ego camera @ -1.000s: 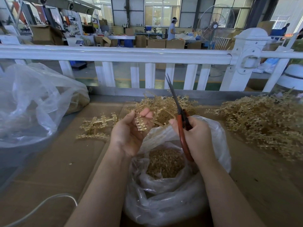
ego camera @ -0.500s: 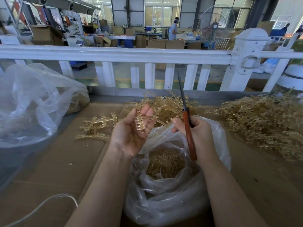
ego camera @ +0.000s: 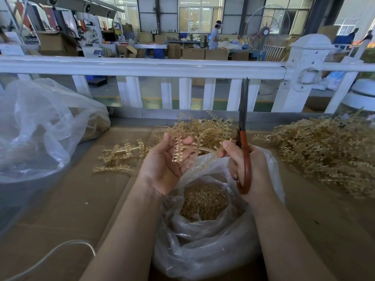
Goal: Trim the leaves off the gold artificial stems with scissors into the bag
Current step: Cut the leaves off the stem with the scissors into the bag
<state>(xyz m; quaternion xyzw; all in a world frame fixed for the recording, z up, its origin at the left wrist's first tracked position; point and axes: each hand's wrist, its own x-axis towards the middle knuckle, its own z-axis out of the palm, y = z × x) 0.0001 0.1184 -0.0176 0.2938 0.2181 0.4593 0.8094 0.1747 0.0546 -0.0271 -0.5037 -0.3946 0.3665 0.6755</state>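
Observation:
My left hand is palm up above the clear plastic bag, cradling a gold stem with short leaves between thumb and fingers. My right hand grips the red-handled scissors, blades closed and pointing straight up; its fingertips also pinch the far end of the same stem. Inside the bag lies a heap of cut gold leaves.
Loose gold stems lie left of my hands; a big pile of stems sits right and another heap behind. A large clear bag stands at left. A white railing bounds the cardboard-covered table. A white cable runs lower left.
The scissors swung from leaning left to standing upright and shifted right. My right fingertips came onto the stem's end. The left hand opened a little, palm up.

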